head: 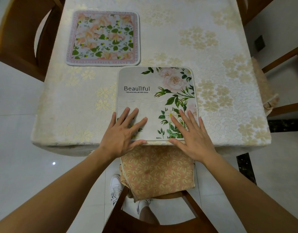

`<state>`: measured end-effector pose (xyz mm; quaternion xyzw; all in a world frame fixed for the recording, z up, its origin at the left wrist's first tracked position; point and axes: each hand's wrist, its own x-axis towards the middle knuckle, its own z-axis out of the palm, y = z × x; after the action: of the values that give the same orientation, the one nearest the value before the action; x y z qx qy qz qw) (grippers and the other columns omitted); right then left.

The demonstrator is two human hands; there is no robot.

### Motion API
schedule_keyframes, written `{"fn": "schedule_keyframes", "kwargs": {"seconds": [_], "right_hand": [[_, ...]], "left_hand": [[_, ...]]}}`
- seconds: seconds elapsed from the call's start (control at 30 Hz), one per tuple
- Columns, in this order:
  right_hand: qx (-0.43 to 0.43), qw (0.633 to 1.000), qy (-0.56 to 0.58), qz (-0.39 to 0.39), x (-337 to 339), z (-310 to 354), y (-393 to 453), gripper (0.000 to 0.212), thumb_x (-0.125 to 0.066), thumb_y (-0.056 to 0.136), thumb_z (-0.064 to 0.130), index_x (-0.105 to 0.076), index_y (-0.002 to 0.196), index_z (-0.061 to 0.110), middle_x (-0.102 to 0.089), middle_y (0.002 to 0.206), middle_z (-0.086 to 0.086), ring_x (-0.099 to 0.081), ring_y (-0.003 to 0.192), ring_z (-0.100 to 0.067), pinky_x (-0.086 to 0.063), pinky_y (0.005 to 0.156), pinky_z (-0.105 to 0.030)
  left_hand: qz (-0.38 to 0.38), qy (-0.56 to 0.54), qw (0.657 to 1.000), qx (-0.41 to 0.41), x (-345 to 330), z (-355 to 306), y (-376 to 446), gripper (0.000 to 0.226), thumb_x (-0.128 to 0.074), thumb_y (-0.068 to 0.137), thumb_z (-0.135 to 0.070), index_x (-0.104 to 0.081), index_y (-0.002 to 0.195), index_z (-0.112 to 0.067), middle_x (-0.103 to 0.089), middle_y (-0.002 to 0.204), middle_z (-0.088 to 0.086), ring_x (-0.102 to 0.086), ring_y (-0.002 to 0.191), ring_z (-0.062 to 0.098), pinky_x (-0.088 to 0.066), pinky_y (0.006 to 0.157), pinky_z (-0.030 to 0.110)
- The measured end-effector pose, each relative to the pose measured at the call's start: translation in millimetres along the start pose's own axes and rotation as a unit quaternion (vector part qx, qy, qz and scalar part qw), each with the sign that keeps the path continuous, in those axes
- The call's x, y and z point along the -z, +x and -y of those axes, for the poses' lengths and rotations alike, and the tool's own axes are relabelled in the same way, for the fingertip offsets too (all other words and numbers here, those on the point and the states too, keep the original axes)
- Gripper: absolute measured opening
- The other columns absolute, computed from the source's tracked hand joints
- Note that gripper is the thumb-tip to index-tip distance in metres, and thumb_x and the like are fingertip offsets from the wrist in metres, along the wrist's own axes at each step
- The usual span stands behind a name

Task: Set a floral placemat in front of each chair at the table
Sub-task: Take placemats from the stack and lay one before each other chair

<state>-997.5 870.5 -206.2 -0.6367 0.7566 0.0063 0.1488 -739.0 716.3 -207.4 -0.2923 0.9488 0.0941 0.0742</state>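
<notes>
Both hands lie flat with fingers spread and straight: the left hand (124, 132) and the right hand (192, 133) press the near mat (153, 101) at the tabletop's near edge, thumbs at its near rim. It sits square to that edge, its "Beautiful" print upright toward the person. A second mat (102, 38) lies near the left edge.

Head camera, close above table (229, 91), facing steeply down.

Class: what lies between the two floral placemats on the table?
Head view: only bare tablecloth separates the pink-bordered placemat from the Beautiful placemat.
</notes>
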Motion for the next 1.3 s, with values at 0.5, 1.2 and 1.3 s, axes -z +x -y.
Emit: {"fn": "schedule_keyframes", "kwargs": {"seconds": [0.5,1.2,1.3], "right_hand": [[-0.043,0.999,-0.005,-0.005,4,15,11,0.067,-0.009,0.097,0.069,0.008,0.156,0.041,0.014,0.166,0.003,0.021,0.151,-0.020,0.004,0.124,-0.046],[-0.066,0.997,-0.007,0.037,11,24,13,0.071,-0.009,0.094,0.071,0.013,0.154,0.042,0.021,0.165,0.003,0.025,0.149,-0.021,0.007,0.123,-0.043],[-0.082,0.995,0.028,0.037,25,30,13,0.068,-0.017,0.097,0.066,0.002,0.157,0.039,0.007,0.167,0.001,0.011,0.153,-0.020,0.001,0.123,-0.039]], "left_hand": [[-0.011,0.007,1.000,0.019,5,-7,3,0.074,-0.010,0.092,-0.076,0.006,0.155,-0.039,0.009,0.165,0.006,0.010,0.151,0.028,-0.005,0.122,0.051],[0.024,-0.028,0.999,0.023,23,-7,5,0.075,-0.018,0.092,-0.073,-0.004,0.156,-0.036,-0.002,0.166,0.005,0.001,0.152,0.027,-0.010,0.122,0.048],[-0.010,-0.035,0.998,0.042,40,-7,-4,0.069,-0.027,0.096,-0.064,-0.019,0.155,-0.030,-0.022,0.162,0.003,-0.016,0.150,0.023,-0.016,0.121,0.047]]}}
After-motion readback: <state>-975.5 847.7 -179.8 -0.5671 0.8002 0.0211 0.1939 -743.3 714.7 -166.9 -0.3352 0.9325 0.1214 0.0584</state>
